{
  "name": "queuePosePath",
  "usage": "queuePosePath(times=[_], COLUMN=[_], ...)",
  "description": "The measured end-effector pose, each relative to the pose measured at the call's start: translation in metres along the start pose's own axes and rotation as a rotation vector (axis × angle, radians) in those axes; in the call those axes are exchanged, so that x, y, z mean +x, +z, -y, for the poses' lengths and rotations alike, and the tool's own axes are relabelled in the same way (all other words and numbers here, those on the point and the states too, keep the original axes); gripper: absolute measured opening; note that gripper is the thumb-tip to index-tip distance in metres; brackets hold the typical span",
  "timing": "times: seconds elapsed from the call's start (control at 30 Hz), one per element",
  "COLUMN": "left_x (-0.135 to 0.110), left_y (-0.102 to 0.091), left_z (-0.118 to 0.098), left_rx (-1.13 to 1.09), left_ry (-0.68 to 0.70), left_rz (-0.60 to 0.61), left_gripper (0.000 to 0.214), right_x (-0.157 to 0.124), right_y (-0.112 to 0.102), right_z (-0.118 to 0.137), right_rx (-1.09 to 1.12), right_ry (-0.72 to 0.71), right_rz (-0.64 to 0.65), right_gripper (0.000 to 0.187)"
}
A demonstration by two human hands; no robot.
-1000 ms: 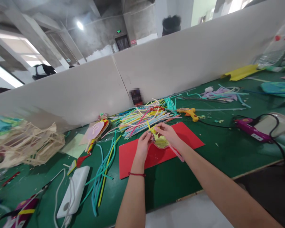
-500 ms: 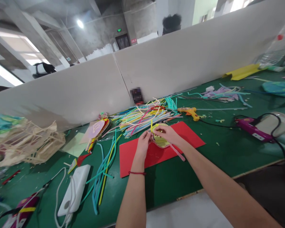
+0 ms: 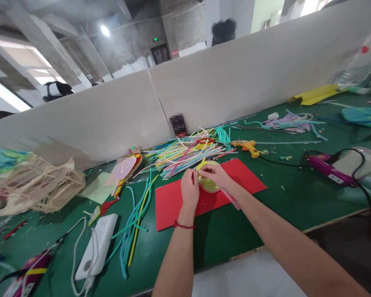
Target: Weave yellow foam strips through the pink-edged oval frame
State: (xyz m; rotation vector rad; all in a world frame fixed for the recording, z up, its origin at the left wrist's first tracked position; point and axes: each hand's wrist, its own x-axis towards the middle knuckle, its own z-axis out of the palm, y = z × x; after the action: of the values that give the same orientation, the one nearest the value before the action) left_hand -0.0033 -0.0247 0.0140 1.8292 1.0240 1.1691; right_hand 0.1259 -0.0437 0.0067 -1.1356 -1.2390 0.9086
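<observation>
A round, yellow, ribbed fan-like piece point(image 3: 210, 185) with a pink handle point(image 3: 231, 200) lies over a red sheet point(image 3: 170, 206). At its upper left edge a yellow pipe cleaner point(image 3: 200, 164) is bent over between my hands. My left hand point(image 3: 190, 187) is closed, fingertips pinched at that edge on the pipe cleaner. Across the top of the round piece comes my right hand point(image 3: 214, 173), its thumb and fingers pinched close to the left fingertips on the same yellow strip. The exact contact is partly hidden by the fingers.
Behind the sheet lies a heap of coloured pipe cleaners point(image 3: 185, 154), with a yellow glue gun point(image 3: 247, 146) to its right. Loose blue and green strips point(image 3: 136, 222) and a white power bank point(image 3: 97, 247) are on the left. A low partition point(image 3: 111, 119) bounds the back.
My left hand has shifted slightly right and up, turning its back more toward me. The yellow pipe cleaner, upright before, now leans to the right. My right hand has barely moved.
</observation>
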Motion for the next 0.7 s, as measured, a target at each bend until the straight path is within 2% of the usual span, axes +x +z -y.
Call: queuePosePath(times=[0.2,0.4,0.7], left_x=[0.0058,0.0046,0.0062], left_y=[-0.0046,0.0008,-0.0021], left_z=[0.0041,0.0046,0.0066], left_rx=[0.009,-0.046,-0.019], left_ry=[0.022,-0.002,-0.020], left_rz=[0.050,0.095,0.121], left_gripper=[0.025,0.029,0.023], right_x=[0.0006,-0.0004,-0.0017], right_y=[0.0015,0.0035,0.0017], right_z=[-0.0026,-0.0046,-0.0019], right_rx=[-0.002,-0.038,-0.110], right_ry=[-0.001,-0.050,-0.092], right_rz=[-0.045,-0.157,-0.110], right_gripper=[0.026,0.021,0.019])
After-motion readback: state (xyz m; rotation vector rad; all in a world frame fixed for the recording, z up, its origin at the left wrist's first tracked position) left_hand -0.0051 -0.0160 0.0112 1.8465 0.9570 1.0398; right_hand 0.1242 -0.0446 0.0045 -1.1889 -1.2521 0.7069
